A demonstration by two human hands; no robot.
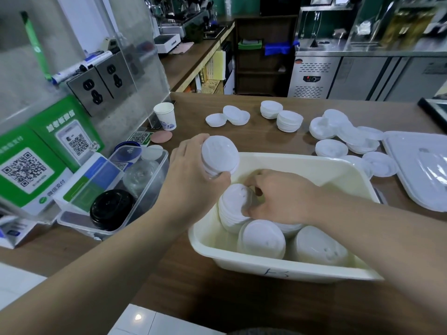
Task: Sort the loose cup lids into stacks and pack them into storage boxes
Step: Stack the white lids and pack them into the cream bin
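Pretty clearly the working side of a coffee shop. There's an espresso machine at the far end of the side counter, and a stainless under-counter fridge with a steel worktop runs along the back. Up front on the wooden counter you've got green QR-code payment signs at the left edge, a paper cup further along that edge, and white takeaway cup lids stacked toward the far edge.

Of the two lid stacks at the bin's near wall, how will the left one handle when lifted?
Probably light: the lid stack looks like thin plastic. Likely to fan apart, being only nested. Tilted on its round edge, it may roll in the bin.
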